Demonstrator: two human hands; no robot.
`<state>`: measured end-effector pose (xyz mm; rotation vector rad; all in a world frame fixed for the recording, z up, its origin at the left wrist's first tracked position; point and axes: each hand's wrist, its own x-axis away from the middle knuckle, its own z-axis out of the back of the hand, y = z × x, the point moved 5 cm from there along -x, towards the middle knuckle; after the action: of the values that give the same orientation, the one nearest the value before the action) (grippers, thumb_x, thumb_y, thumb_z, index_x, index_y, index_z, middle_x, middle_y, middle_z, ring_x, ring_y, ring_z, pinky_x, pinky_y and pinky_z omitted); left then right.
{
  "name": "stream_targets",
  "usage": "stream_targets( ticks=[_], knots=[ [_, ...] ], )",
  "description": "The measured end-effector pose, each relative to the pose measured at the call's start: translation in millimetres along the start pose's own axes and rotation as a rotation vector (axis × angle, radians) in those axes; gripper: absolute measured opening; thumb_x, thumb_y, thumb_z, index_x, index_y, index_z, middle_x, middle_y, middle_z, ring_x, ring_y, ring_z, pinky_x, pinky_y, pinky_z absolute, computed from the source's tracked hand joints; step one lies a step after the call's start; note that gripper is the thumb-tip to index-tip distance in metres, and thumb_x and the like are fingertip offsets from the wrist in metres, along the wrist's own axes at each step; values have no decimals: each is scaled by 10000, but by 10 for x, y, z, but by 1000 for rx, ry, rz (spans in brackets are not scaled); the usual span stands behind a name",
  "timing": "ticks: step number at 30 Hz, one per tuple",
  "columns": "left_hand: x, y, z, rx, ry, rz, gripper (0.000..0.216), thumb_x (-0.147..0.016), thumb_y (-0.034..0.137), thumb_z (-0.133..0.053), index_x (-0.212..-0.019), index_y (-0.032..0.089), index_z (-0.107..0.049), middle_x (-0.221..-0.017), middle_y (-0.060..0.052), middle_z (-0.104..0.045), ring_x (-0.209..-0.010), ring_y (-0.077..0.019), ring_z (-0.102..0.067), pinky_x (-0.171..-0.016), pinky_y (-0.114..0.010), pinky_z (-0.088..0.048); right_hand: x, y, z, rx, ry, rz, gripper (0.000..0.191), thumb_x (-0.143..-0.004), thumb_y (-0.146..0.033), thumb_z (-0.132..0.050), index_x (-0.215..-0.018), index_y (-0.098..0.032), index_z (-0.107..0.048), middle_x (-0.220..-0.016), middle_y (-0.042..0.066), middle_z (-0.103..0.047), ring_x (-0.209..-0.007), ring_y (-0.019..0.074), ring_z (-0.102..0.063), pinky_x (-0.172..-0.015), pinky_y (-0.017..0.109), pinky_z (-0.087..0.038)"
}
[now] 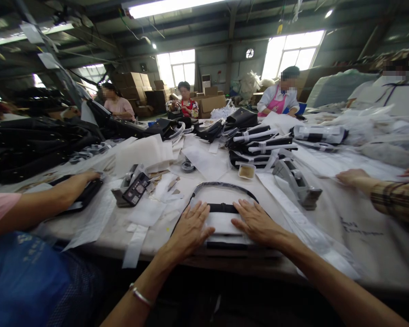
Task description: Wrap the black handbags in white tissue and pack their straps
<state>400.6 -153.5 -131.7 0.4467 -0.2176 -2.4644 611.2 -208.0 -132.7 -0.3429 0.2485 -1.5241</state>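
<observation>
A black handbag (225,207) with white wrapping sheet (224,222) over its front lies flat at the table's near edge. Its wrapped handle (221,184) arches away from me on the tabletop. My left hand (192,225) rests flat on the bag's left side, fingers stretched out and a little apart. On the right side my right hand (254,221) lies the same way, palm down with its thumb toward the middle. Neither hand grips anything. The bag's outer sides are partly hidden beneath my hands and forearms.
Tape dispensers stand left (131,186) and right (297,184) of the bag. Beyond are a small tub (247,171), a tape roll (188,166), white sheets (145,156) and stacked black bags (255,145). Co-workers' arms reach in from the left (54,197) and right (364,181).
</observation>
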Motion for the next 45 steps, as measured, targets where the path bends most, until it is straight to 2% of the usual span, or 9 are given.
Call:
stream_targets(
  ticks=[4,17,25,29,32,35,37,40,45],
  knots=[
    [42,-44,-167,24,-148,35,590,-995,488,-397,-1476,147,-381,-1531,-157,-377,-1443,-280,-314,-1169,-530,-244,65,70,-195,77,-43,-14,719,-969,-559,-342,-1506,-81,-338,-1574,187,-280,-1489,303,-171,-1200,545,-77],
    [407,-33,-149,-37,103,149,576,-995,541,-350,-1440,190,-453,-1484,-142,-459,-1378,-313,-421,-1102,-575,-373,59,-263,238,13,-18,47,733,-962,-626,-270,-1542,-178,-271,-1612,84,-222,-1503,252,-121,-1216,509,-36],
    [268,450,-169,188,-49,155,655,-914,495,-575,-1474,201,-403,-1522,-139,-402,-1421,-345,-340,-1151,-617,-252,-442,-619,216,-2,-37,119,636,-985,-547,-315,-1508,-187,-359,-1584,100,-304,-1487,271,-195,-1203,539,-92],
    [283,424,-58,387,-34,113,530,-893,429,-637,-1381,251,-530,-1456,-80,-508,-1380,-297,-419,-1168,-501,-286,-703,-640,-19,50,-25,153,597,-991,-499,-346,-1493,-177,-387,-1567,121,-333,-1472,280,-245,-1193,561,-120],
    [280,59,85,516,100,157,243,-933,304,-588,-1141,231,-689,-1190,-41,-699,-1127,-194,-633,-1010,-289,-468,-784,-649,-278,98,9,204,579,-985,-488,-378,-1481,-192,-411,-1541,126,-380,-1456,288,-286,-1191,569,-137],
    [321,-613,265,308,273,408,166,-943,246,-552,-975,203,-710,-974,-29,-729,-928,-158,-679,-861,-230,-516,-786,-626,-507,119,21,237,582,-977,-509,-402,-1474,-208,-428,-1507,116,-440,-1432,300,-338,-1193,573,-147],
    [366,-1075,383,2,283,574,177,-945,198,-521,-954,204,-698,-981,-30,-714,-938,-162,-672,-871,-245,-514,-780,-599,-587,125,27,242,572,-977,-512,-402,-1470,-226,-437,-1501,99,-452,-1426,298,-352,-1197,567,-153],
    [387,-1640,508,-118,280,675,283,-929,97,-453,-1097,170,-669,-1163,-95,-661,-1086,-216,-630,-950,-325,-495,-787,-568,-620,129,34,244,567,-975,-513,-405,-1469,-238,-439,-1496,89,-457,-1419,294,-366,-1196,561,-175],
    [259,-2110,509,-151,142,658,392,-890,10,-402,-1117,174,-675,-1322,-115,-587,-1050,-214,-647,-894,-321,-516,-805,-543,-621,111,26,231,587,-968,-529,-402,-1470,-226,-435,-1490,80,-465,-1401,283,-400,-1193,548,-216]
  ],
)
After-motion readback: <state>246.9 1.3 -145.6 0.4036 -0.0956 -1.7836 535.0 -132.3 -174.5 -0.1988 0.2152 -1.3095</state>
